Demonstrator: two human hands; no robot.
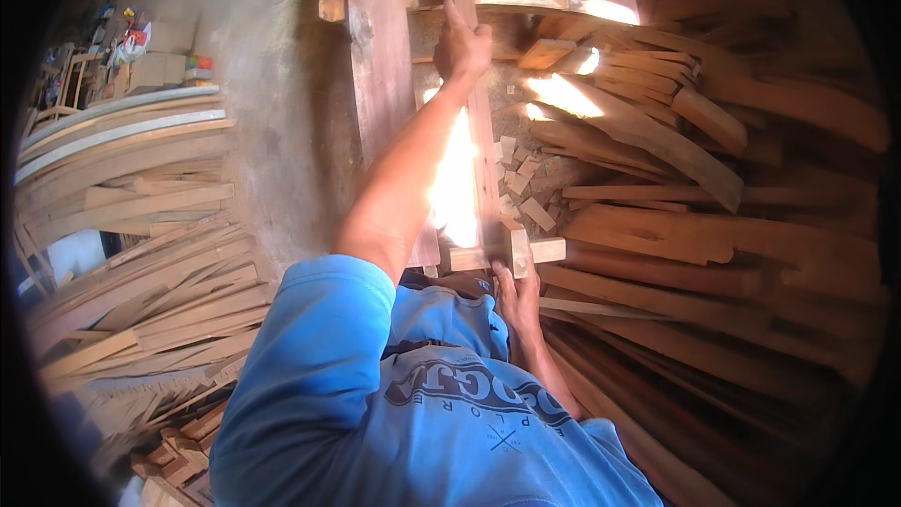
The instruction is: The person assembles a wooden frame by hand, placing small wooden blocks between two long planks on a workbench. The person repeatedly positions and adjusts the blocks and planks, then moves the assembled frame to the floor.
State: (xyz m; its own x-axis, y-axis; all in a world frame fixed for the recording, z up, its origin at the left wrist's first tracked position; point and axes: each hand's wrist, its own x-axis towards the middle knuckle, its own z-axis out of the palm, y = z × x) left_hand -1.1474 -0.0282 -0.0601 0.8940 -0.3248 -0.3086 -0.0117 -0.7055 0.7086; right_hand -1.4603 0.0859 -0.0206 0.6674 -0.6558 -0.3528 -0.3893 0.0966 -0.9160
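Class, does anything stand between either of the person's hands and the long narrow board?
Nothing visible stands between the left hand and the narrow board, which it appears to touch. At the near end, a cross-shaped wooden piece lies between the right hand and the board.

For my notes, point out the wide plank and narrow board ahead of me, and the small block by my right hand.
Wide plank (381, 61), head view, far part of its face.
Narrow board (484, 152), head view, middle stretch.
Small block (517, 248), head view, long face.

The bare left arm (404, 169) stretches to upper centre, left hand (460, 49) extending one finger; the bare right hand (516, 296) grips just below centre.
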